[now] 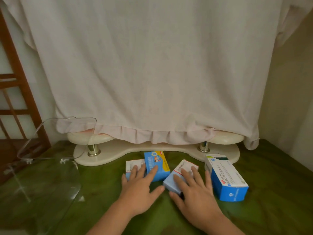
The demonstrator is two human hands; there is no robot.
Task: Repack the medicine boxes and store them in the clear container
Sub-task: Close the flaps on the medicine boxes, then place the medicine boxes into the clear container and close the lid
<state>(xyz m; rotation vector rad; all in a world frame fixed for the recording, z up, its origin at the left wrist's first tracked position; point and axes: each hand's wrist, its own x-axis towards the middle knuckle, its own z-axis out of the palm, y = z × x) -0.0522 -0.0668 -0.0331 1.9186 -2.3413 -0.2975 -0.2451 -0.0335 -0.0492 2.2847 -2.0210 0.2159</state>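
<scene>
Head camera faces forward-down, close over table (271, 217).

A large pale cloth (152, 65) hangs across most of the frame, draped over a cream stand (227, 137) with brass posts (204, 147). A green marbled tabletop (271, 214) spreads along the bottom. A brown wooden lattice (20, 82) stands at the left edge, and a cream wall (291, 82) closes the right. The light is soft and dim.

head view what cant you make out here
- Object under the pink cloth: head view, cloth covers all but its cream stand.
- Print on the large blue box: head view, too small and blurred.
- Pale blue box top: head view, right hand covers much of it.
- White box: head view, left hand overlaps it.
</scene>
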